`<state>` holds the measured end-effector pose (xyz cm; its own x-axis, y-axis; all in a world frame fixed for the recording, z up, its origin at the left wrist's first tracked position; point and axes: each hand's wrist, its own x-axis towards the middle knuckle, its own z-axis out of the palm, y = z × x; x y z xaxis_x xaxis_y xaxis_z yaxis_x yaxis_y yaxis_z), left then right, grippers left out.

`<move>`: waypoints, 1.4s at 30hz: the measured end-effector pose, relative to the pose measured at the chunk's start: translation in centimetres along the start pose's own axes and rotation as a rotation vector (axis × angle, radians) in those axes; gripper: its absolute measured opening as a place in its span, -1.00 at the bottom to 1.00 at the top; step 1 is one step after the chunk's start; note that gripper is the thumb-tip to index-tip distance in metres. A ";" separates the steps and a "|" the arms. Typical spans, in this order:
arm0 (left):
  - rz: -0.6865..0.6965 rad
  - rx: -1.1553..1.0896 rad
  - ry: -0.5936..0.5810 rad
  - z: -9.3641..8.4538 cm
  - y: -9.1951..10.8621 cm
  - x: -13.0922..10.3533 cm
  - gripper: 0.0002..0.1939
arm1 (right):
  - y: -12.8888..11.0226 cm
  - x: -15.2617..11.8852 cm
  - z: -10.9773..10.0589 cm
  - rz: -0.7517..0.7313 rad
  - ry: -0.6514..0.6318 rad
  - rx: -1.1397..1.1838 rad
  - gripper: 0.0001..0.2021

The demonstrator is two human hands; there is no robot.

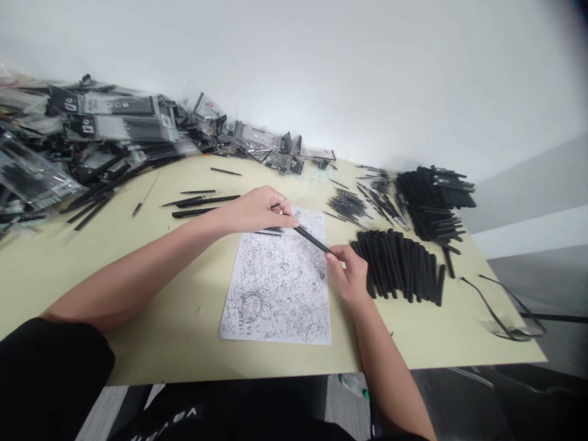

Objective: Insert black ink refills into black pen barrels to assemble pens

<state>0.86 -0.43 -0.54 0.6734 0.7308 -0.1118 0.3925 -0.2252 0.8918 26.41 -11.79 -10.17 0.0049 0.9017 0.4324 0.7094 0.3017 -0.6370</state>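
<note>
Between my two hands a slim black pen (313, 239) is held at a slant above a scribbled sheet of paper (280, 294). My left hand (264, 210) is closed at the pen's upper end, thumb and fingers pinching it. My right hand (349, 271) grips the lower end between thumb and fingers. Beneath and behind my left hand lie black pens (193, 212) and a few thin dark sticks (269, 232), partly covered by the hand. Close to my right hand is a row of black pen-like tubes (399, 266).
Plastic packets with black pens (124, 116) are heaped along the back left. Thin refill-like sticks (349, 205) lie loose behind the row, beside a stack of black pen parts (432, 196). Eyeglasses (509, 334) rest near the right edge of the yellow table (174, 343).
</note>
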 end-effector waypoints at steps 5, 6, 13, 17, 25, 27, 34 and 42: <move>-0.023 0.113 0.139 -2.9 1.0 -1.1 -0.69 | -0.1 0.0 0.0 -0.025 0.022 -0.030 -0.86; -0.036 0.136 0.182 -3.8 1.2 -1.5 -0.67 | -0.1 0.0 0.0 -0.033 0.030 -0.036 -0.87; -0.106 0.302 0.550 -8.4 2.9 -4.9 -0.48 | 0.1 -0.1 0.1 -0.020 0.078 -0.083 -0.86; -0.248 0.425 0.598 -9.1 3.3 -5.8 -0.43 | 0.2 -0.1 0.2 0.017 0.080 -0.103 -0.83; -0.269 0.546 0.584 -9.5 1.1 -4.1 -0.57 | 0.2 0.2 0.1 -0.007 0.084 -0.104 -0.86; -0.265 0.540 0.563 -9.4 0.6 -3.7 -0.61 | 0.2 0.2 0.1 -0.003 0.079 -0.107 -0.85; -0.232 0.541 0.553 -9.1 -0.3 -2.8 -0.64 | -0.1 0.3 0.0 0.013 0.073 -0.117 -0.84; -0.263 0.554 0.516 -9.5 -0.4 -3.0 -0.64 | 0.2 0.6 -0.6 0.148 -0.014 -0.185 -0.77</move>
<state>-7.29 3.58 3.63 0.1942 0.9797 0.0493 0.8434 -0.1924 0.5016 26.94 -11.34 -9.63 0.1094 0.9366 0.3329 0.8186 0.1051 -0.5646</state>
